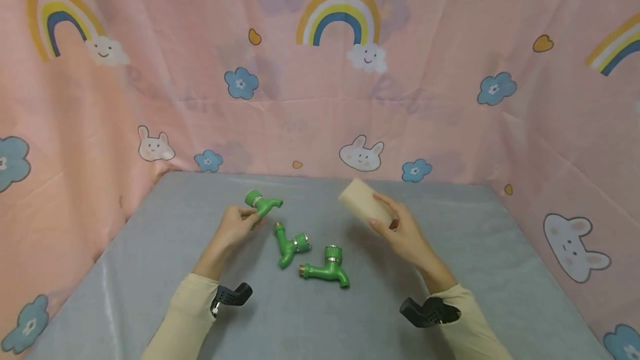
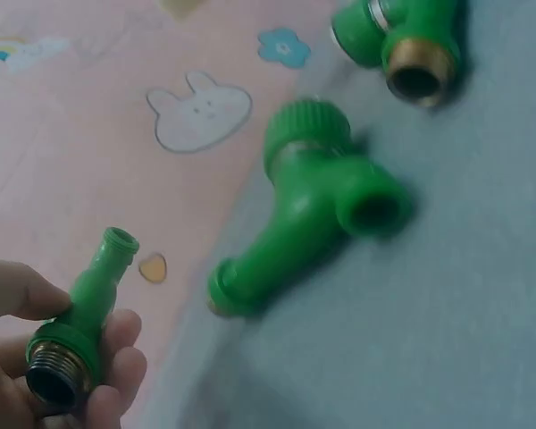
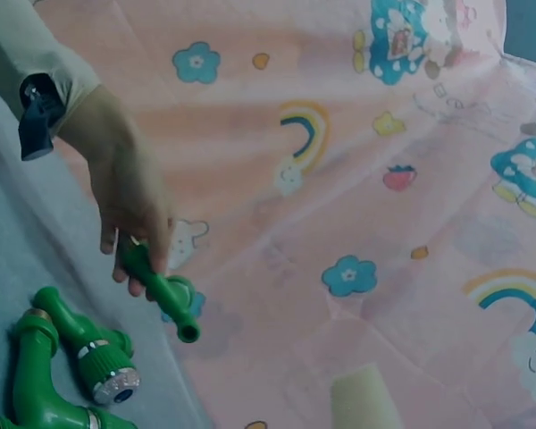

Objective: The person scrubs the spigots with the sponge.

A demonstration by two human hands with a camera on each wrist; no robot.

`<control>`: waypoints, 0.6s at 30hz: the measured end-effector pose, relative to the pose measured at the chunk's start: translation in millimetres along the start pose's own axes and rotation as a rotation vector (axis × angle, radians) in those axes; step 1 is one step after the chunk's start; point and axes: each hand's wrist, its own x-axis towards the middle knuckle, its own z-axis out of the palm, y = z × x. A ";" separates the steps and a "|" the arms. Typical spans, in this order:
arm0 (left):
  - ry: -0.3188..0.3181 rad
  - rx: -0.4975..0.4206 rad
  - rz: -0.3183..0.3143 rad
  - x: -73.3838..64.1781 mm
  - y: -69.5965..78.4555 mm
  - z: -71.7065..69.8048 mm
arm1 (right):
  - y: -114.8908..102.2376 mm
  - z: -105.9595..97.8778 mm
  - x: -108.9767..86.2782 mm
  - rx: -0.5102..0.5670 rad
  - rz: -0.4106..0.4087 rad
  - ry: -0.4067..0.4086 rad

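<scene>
My left hand (image 1: 232, 231) pinches a green tap (image 1: 264, 205) between thumb and fingers, above the left part of the table. In the left wrist view, the threaded end of this tap faces the camera. My right hand (image 1: 409, 238) grips a cream-coloured block (image 1: 364, 202), tilted and held above the table; a small dark brown patch shows near its lower end, too small to make out. Only a corner of the block appears in the right wrist view. Two more green taps lie between the hands: one (image 1: 288, 245) close to my left hand, the other (image 1: 327, 269) nearer me.
The taps lie on a grey covered table (image 1: 280, 321). Behind and at both sides hangs a pink curtain (image 1: 320, 110) printed with rainbows, rabbits and flowers. Each wrist carries a black camera mount, such as the left one (image 1: 234, 295).
</scene>
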 end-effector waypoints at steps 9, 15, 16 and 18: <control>0.006 0.238 -0.022 6.8 -20.0 0.9 | 15.3 1.8 3.6 -0.185 -0.031 0.016; -0.024 0.345 -0.009 7.7 -29.0 3.2 | 22.3 2.6 1.9 -0.231 -0.009 0.002; -0.021 0.357 -0.013 7.7 -29.3 3.2 | 23.1 2.8 1.7 -0.237 -0.009 0.000; -0.007 0.377 -0.010 6.8 -28.5 2.6 | 23.6 3.0 0.9 -0.248 -0.012 -0.003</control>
